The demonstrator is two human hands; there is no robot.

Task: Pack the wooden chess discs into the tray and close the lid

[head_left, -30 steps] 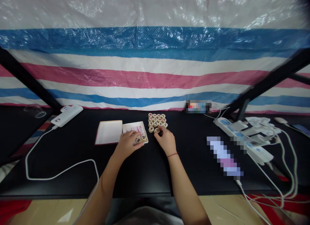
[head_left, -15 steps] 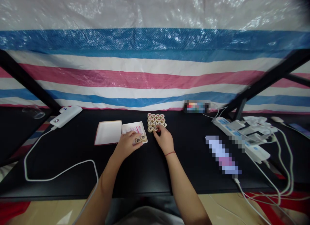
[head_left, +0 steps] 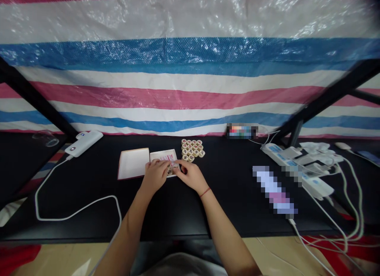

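Observation:
My left hand [head_left: 155, 174] reaches over the shallow white box [head_left: 156, 155], fingers curved around round xiangqi pieces [head_left: 169, 170] with black characters at its near right part. From the right, my right hand [head_left: 191, 175] pinches a xiangqi piece [head_left: 175, 168] between thumb and forefinger, partly hidden by the fingers. A pink-printed paper or bag [head_left: 166, 157] lies in the box. Just beyond my right hand, several xiangqi pieces [head_left: 192, 147] stand in tight rows, red characters at the back and black ones in front.
The open box lid [head_left: 134, 165] adjoins the box on the left. A white power bank [head_left: 84, 143] with a cable lies further left. To the right are a blurred-out phone [head_left: 274, 191], a power strip [head_left: 297, 171] with plugs and cables, and a blurred-out device [head_left: 242, 131] near the striped sheet.
My right hand has moved left from the front row of pieces to the box and meets the pieces by my left hand. My left hand has shifted slightly.

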